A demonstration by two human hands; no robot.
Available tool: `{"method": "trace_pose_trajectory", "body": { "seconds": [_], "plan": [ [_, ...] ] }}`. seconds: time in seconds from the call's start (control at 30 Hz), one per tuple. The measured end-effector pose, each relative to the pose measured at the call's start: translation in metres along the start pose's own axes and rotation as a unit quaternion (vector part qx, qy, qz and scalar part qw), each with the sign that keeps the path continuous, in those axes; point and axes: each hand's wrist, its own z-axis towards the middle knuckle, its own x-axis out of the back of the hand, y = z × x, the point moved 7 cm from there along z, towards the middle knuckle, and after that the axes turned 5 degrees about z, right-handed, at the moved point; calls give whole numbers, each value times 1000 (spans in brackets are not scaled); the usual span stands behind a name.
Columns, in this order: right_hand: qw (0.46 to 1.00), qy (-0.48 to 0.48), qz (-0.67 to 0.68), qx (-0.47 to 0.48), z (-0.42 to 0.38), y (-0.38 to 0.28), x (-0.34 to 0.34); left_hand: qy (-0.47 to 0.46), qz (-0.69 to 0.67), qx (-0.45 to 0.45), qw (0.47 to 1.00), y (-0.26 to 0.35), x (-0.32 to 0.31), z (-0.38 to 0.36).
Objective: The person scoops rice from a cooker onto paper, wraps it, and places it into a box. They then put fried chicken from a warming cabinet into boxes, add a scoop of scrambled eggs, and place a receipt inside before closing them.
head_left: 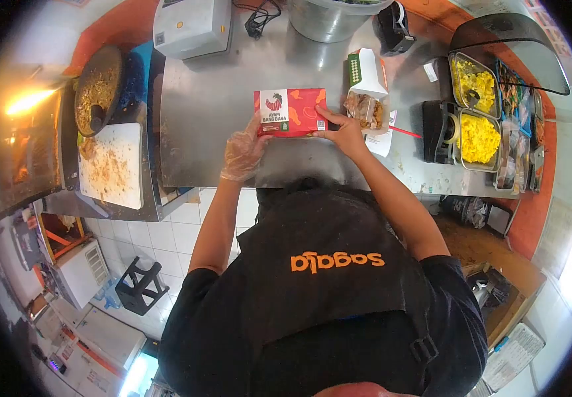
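Observation:
A red box (302,114) with a white label is held over the steel table between my two hands. My left hand (244,149), in a clear plastic glove, grips the box's left end. Bare, my right hand (345,132) pinches its lower right corner. Just right of the box, a clear container (369,111) holds brown food. Behind that container stands an open white and green carton (365,71). A red stick (406,132) and a paper slip (380,143) lie beside it.
Steel table (200,139) bears a white printer (192,28), a metal bowl (329,20) and a black dispenser (438,132). Trays of yellow food (479,139) stand at right. At left are a cutting board (110,165) and a round dark lid (99,89). A black stool (142,286) is on the floor.

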Motion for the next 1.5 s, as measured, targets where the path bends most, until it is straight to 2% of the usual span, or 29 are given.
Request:
{"method": "trace_pose_trajectory", "body": {
  "seconds": [0.1, 0.17, 0.2, 0.3, 0.37, 0.47, 0.57, 0.6, 0.67, 0.77, 0.9, 0.97, 1.1, 1.23, 1.27, 1.3, 1.37, 1.43, 1.5],
  "plan": [
    [1000, 2, 2, -5, 2, 5, 2, 3, -1, 12, 1000, -1, 0, 5],
    [1000, 0, -9, -4, 2, 6, 2, 26, 104, -36, 994, 5, 2, 4],
    [1000, -1, -9, -3, 2, 8, 3, 27, 104, -36, 994, 3, 0, 5],
    [999, -11, -48, 10, 0, 14, 3, -8, 44, -56, 997, -2, -3, 7],
    [999, -31, 4, 9, -2, 14, 2, -3, -13, -139, 990, 11, 6, 4],
    [998, -43, -23, 37, -4, 6, 3, -13, -43, -158, 986, 12, 11, 1],
    [997, -40, -33, 62, -9, -2, 3, -22, 7, -213, 977, 17, 19, -3],
    [997, -36, -34, 62, -11, 1, 1, -23, 6, -216, 976, 16, 25, -2],
    [996, 0, -54, 72, -12, 7, -2, -110, 38, -206, 972, 14, 25, 4],
    [996, 8, -57, 74, -15, 9, -4, -56, 99, -223, 968, 30, 37, 7],
    [997, 15, -48, 59, -16, 9, -6, -71, 74, -241, 965, 79, 16, 35],
    [993, 30, -62, 94, -17, 3, -5, -69, 256, -232, 936, 89, -1, 50],
    [993, 56, -72, 73, -24, -4, 0, -109, 230, -220, 942, 91, -15, 64],
    [987, 136, -71, 46, -53, -17, 36, -132, 206, -223, 943, 94, -8, 64],
    [974, 224, -18, -7, -68, -10, 68, -128, 178, -227, 949, 94, -9, 66],
    [948, 311, 34, -57, -88, -1, 101, -110, 163, -239, 951, 93, -10, 65],
    [849, 517, -110, -8, -133, 18, 185, -89, 138, -264, 950, 99, -12, 65],
    [753, 637, -161, -40, -173, 38, 255, -72, 150, -244, 955, 101, -4, 65],
    [748, 611, -253, -62, -183, 54, 296, -75, 152, -246, 954, 102, -5, 66]
  ]
}}
